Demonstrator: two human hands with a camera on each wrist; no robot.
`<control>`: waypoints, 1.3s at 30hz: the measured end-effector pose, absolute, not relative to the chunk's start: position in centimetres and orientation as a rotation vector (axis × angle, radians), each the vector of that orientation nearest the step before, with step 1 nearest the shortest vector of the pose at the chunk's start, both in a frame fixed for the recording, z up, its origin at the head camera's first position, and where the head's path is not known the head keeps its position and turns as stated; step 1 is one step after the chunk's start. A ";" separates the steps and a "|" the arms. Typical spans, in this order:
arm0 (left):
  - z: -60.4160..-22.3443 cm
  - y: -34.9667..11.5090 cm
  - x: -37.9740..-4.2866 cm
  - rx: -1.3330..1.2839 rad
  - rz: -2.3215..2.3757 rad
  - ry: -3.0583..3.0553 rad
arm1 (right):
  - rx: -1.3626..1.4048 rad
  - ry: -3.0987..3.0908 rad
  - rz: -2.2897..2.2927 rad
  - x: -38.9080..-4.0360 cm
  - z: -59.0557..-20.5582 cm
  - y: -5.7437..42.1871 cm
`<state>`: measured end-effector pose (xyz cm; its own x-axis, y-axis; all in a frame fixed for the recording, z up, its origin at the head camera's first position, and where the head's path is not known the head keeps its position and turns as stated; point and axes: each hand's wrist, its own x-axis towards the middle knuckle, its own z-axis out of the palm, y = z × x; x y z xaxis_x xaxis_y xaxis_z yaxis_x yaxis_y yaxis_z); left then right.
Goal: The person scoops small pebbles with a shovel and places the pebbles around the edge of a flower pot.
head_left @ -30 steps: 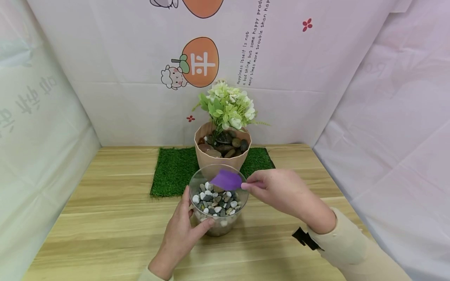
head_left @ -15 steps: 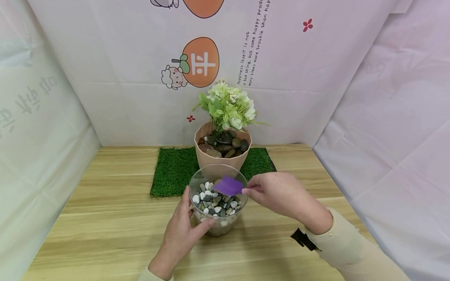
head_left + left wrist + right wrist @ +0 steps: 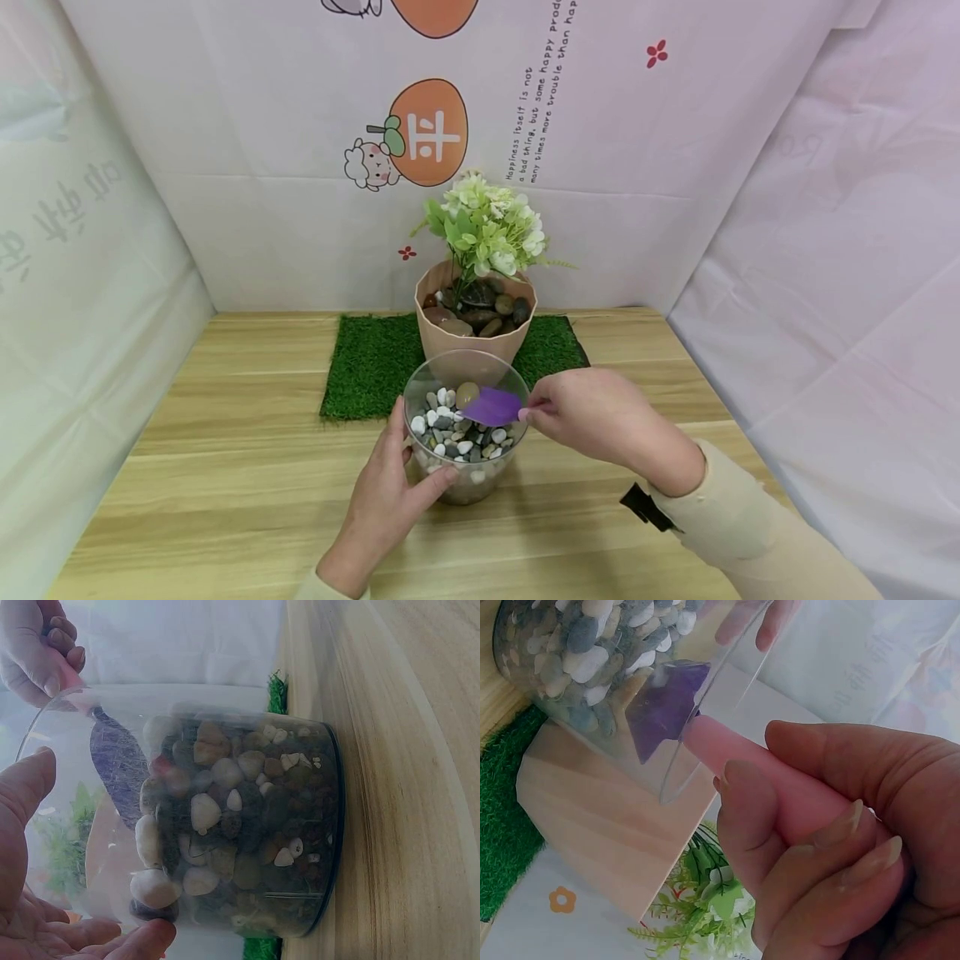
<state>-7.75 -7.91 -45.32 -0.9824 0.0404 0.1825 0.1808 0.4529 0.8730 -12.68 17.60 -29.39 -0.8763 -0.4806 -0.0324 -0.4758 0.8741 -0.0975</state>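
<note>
A clear round container [image 3: 480, 493] stands on the table, partly filled with white, grey and brown pebbles [image 3: 450, 435]. My left hand [image 3: 386, 493] holds it from the left, thumb on the near side and fingers along the far left. My right hand [image 3: 600, 417] grips the pink handle [image 3: 780, 784] of a small shovel. Its purple blade [image 3: 492, 407] is inside the container's rim, low over the pebbles. A larger tan stone [image 3: 467, 394] lies beside the blade's tip. In the left wrist view the blade [image 3: 120, 765] shows through the clear wall, slanting towards the pebbles.
Behind the container, a peach flowerpot [image 3: 435, 339] with large stones and white-green flowers [image 3: 487, 229] stands on a green grass mat [image 3: 371, 367]. The wooden table [image 3: 247, 433] is enclosed by white cloth [image 3: 600, 242] at the back and sides.
My right hand has moved down slightly, lowering the shovel blade deeper into the container. The tan stone, mostly hidden by the blade before, now shows. My left hand and the container have stayed put.
</note>
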 end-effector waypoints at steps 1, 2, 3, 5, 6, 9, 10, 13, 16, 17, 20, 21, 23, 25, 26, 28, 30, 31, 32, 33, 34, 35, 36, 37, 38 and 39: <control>-45.3 -7.9 -7.7 -0.195 -1.560 -2.563 | -0.765 2.985 -0.129 -12.7 -29.3 17.6; -45.3 -7.9 -7.7 -0.193 -1.555 -2.567 | -0.770 2.982 -0.127 -12.7 -29.3 17.6; -45.3 -7.9 -7.7 -0.191 -1.553 -2.570 | -0.775 2.978 -0.127 -12.7 -29.2 17.5; -45.2 -7.9 -7.7 -0.188 -1.548 -2.574 | -0.782 2.969 -0.120 -12.7 -29.0 17.4; -45.2 -7.9 -7.7 -0.187 -1.547 -2.577 | -0.786 2.962 -0.119 -12.8 -28.9 17.4; -45.2 -7.9 -7.7 -0.184 -1.545 -2.579 | -0.777 2.938 -0.112 -12.9 -28.7 17.1; -45.2 -7.9 -7.8 -0.184 -1.545 -2.579 | -0.773 2.932 -0.107 -13.0 -28.6 17.0; -45.2 -7.9 -7.8 -0.184 -1.540 -2.580 | -0.753 2.916 -0.096 -13.2 -28.6 16.8; -45.2 -7.9 -7.8 -0.187 -1.536 -2.580 | -0.745 2.910 -0.083 -13.4 -28.7 16.6; -45.2 -7.9 -7.8 -0.188 -1.535 -2.580 | -0.744 2.908 -0.079 -13.4 -28.8 16.6; -45.2 -7.9 -7.8 -0.189 -1.541 -2.576 | -0.751 2.904 -0.072 -13.5 -29.0 16.5; -45.2 -7.9 -7.8 -0.189 -1.545 -2.574 | -0.754 2.904 -0.072 -13.6 -29.1 16.5; -45.2 -7.9 -7.8 -0.188 -1.555 -2.570 | -0.753 2.900 -0.077 -13.6 -29.2 16.4; -45.2 -7.9 -7.8 -0.187 -1.561 -2.566 | -0.747 2.901 -0.085 -13.5 -29.3 16.4; -45.2 -7.8 -7.8 -0.186 -1.562 -2.566 | -0.741 2.904 -0.090 -13.5 -29.4 16.4; -45.2 -7.8 -7.8 -0.186 -1.564 -2.565 | -0.725 2.906 -0.103 -13.5 -29.6 16.4; -45.2 -7.9 -7.8 -0.187 -1.567 -2.565 | -0.714 2.912 -0.121 -13.4 -29.8 16.4; -45.2 -7.9 -7.8 -0.188 -1.569 -2.565 | -0.712 2.913 -0.132 -13.4 -30.0 16.4; -45.2 -7.9 -7.8 -0.188 -1.572 -2.564 | -0.713 2.915 -0.143 -13.3 -30.1 16.4; -45.2 -7.9 -7.8 -0.189 -1.575 -2.563 | -0.714 2.916 -0.154 -13.3 -30.2 16.4; -45.3 -7.9 -7.8 -0.190 -1.578 -2.562 | -0.718 2.919 -0.163 -13.3 -30.3 16.4; -45.3 -7.9 -7.8 -0.192 -1.581 -2.562 | -0.723 2.922 -0.174 -13.2 -30.5 16.4; -45.3 -7.9 -7.8 -0.192 -1.581 -2.561 | -0.727 2.925 -0.183 -13.2 -30.6 16.4; -45.3 -7.9 -7.8 -0.193 -1.583 -2.561 | -0.732 2.929 -0.189 -13.2 -30.7 16.4; -45.3 -7.9 -7.8 -0.193 -1.582 -2.561 | -0.735 2.935 -0.194 -13.1 -30.7 16.4; -45.3 -7.9 -7.8 -0.195 -1.582 -2.561 | -0.735 2.938 -0.199 -13.1 -30.8 16.4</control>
